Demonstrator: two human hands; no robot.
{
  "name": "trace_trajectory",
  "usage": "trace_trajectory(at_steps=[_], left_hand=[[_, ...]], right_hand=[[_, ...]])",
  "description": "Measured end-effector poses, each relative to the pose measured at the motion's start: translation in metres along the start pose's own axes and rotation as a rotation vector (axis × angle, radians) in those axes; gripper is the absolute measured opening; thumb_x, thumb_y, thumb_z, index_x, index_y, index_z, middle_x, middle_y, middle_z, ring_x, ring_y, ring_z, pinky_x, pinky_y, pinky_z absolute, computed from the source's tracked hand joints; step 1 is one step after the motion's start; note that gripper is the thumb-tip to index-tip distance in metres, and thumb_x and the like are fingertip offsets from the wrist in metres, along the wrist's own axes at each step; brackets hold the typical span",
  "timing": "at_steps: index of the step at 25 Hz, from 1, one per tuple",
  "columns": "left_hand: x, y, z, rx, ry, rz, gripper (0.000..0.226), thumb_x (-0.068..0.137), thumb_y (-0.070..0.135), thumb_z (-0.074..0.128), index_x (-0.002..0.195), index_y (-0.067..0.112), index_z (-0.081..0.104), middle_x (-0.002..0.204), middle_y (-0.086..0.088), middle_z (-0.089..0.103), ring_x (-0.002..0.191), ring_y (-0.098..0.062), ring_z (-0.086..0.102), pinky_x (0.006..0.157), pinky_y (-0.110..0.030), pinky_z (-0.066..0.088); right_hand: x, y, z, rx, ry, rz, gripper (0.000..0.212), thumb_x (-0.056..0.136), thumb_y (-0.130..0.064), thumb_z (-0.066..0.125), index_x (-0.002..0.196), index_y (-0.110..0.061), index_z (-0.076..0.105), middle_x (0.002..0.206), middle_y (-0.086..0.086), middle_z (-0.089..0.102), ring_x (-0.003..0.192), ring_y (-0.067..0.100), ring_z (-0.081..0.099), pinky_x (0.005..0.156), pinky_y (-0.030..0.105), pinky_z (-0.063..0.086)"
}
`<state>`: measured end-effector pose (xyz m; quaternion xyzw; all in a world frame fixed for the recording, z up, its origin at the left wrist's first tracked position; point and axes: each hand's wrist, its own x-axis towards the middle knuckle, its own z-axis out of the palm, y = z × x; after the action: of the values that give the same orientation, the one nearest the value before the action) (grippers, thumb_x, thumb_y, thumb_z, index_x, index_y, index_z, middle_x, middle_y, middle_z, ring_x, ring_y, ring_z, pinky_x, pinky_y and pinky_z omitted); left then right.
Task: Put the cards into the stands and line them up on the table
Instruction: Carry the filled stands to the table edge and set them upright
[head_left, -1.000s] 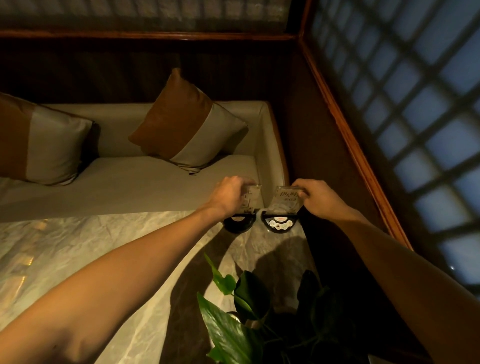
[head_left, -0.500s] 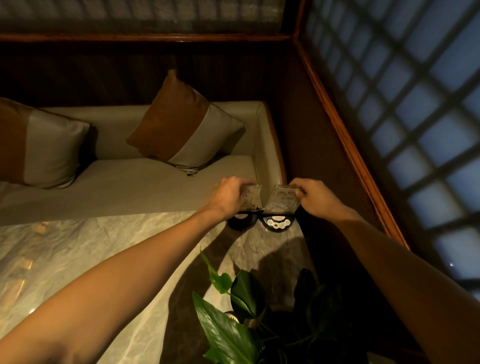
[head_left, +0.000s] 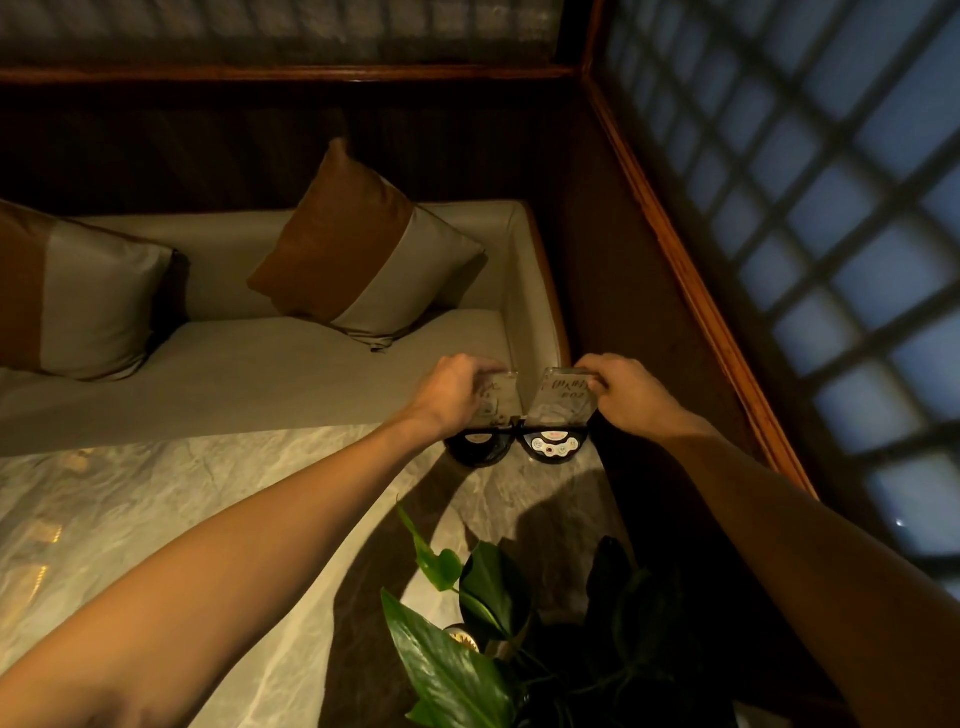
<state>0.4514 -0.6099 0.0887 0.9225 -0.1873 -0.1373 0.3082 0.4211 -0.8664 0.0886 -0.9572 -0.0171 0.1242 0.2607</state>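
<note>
You are working in a dim, warm amber light that is glaring off the marble bench (head_left: 156, 519) at the left. Your arms are casting dark shadows across it. The window grid (head_left: 831, 234) is glowing cool blue, and wide-angle distortion is bending the edges.

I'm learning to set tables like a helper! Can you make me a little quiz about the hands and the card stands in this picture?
1. True or false: the two black stands sit side by side at the far corner of the marble table.
2. Which hand holds the card with the clearer writing? A) left B) right
3. What grows at the near edge of the table?

Key
1. True: the left stand and right stand are next to each other.
2. B: the right hand grips the right card; the left hand grips the left card.
3. A leafy green plant.
</note>
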Motion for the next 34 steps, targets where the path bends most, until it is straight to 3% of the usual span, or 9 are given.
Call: trace_trajectory(at_steps=[11,13,16,22,29,34], left_hand=[[-0.008,0.008,0.005,0.095,0.038,0.018,0.048,0.091,-0.003,0.061,0.132,0.022,0.064,0.130,-0.005,0.066,0.123,-0.025,0.059,0.103,-0.043,0.050],[-0.008,0.010,0.004,0.106,0.013,0.001,0.048,0.092,0.000,0.062,0.134,0.024,0.061,0.132,-0.005,0.064,0.124,-0.024,0.058,0.104,-0.045,0.049],[-0.008,0.013,0.000,0.130,0.013,-0.003,0.046,0.093,0.010,0.062,0.137,0.024,0.058,0.132,-0.008,0.063,0.124,-0.028,0.057,0.103,-0.049,0.048],[-0.033,0.009,-0.033,0.158,0.027,-0.061,0.050,0.094,0.024,0.064,0.142,0.024,0.051,0.139,-0.006,0.057,0.130,-0.027,0.052,0.105,-0.051,0.045],[-0.123,-0.017,-0.117,0.265,0.090,-0.145,0.055,0.094,0.038,0.060,0.146,0.026,0.046,0.142,-0.010,0.051,0.131,-0.032,0.049,0.106,-0.050,0.042],[-0.226,-0.065,-0.180,0.236,0.202,-0.265,0.058,0.094,0.043,0.060,0.147,0.026,0.044,0.145,-0.007,0.049,0.132,-0.030,0.048,0.106,-0.049,0.041]], right_hand=[[-0.009,-0.006,0.000,-0.002,-0.008,0.035,0.027,0.101,-0.007,0.049,0.122,-0.019,0.061,0.120,0.003,0.054,0.113,0.021,0.055,0.086,0.028,0.047],[-0.011,-0.009,0.000,-0.038,-0.003,0.038,0.037,0.098,-0.006,0.053,0.133,-0.019,0.057,0.131,0.007,0.051,0.122,0.024,0.051,0.097,0.035,0.048],[-0.016,-0.018,-0.004,-0.131,-0.015,0.064,0.055,0.095,-0.011,0.061,0.147,-0.022,0.044,0.148,0.009,0.043,0.135,0.028,0.041,0.111,0.044,0.040],[-0.032,-0.050,-0.023,-0.240,-0.034,0.080,0.063,0.094,-0.014,0.060,0.152,-0.018,0.035,0.152,0.015,0.038,0.138,0.035,0.038,0.111,0.051,0.038],[-0.047,-0.149,-0.040,-0.369,-0.053,0.028,0.061,0.096,-0.030,0.061,0.152,-0.022,0.036,0.152,0.012,0.041,0.138,0.033,0.039,0.111,0.051,0.038],[-0.070,-0.251,-0.011,-0.362,-0.018,-0.127,0.058,0.098,-0.034,0.059,0.151,-0.020,0.039,0.150,0.014,0.045,0.139,0.034,0.040,0.109,0.046,0.038]])
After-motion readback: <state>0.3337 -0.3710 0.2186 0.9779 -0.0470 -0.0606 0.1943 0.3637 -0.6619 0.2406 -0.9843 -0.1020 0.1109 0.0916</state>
